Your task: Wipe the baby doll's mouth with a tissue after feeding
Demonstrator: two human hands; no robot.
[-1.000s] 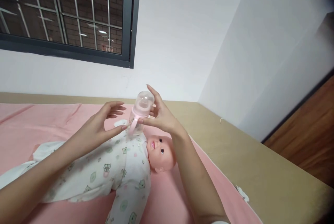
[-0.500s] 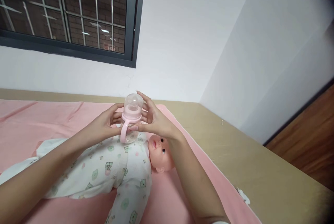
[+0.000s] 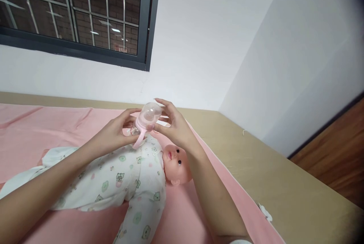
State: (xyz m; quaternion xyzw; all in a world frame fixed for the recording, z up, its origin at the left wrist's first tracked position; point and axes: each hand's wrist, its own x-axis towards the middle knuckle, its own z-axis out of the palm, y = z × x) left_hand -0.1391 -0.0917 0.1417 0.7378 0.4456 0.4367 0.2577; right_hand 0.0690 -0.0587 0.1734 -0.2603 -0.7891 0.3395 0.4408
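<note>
A baby bottle (image 3: pixel 145 120) with a pink collar, pink handle and clear domed cap is held above the doll (image 3: pixel 148 164), tilted with its cap up and to the right. My left hand (image 3: pixel 121 128) is closed around the bottle's lower body. At the cap end, my right hand (image 3: pixel 172 124) grips near the collar, its thumb against the cap's lower edge and its other fingers behind, partly hidden. The doll lies on its back in a white suit with green bear prints, its head to the right, beneath my right forearm.
A pink sheet (image 3: pixel 65 122) lies under the doll on a wood-toned surface (image 3: pixel 241 164). A small white object (image 3: pixel 265 212) sits by the sheet's right edge. White walls and a barred window (image 3: pixel 85 12) stand behind; brown wood panelling (image 3: pixel 335 153) is at the right.
The bottle has gone from nearly upright to tilted, its cap swinging right. My right hand has shifted slightly right and up toward the cap; the view has moved a little.
</note>
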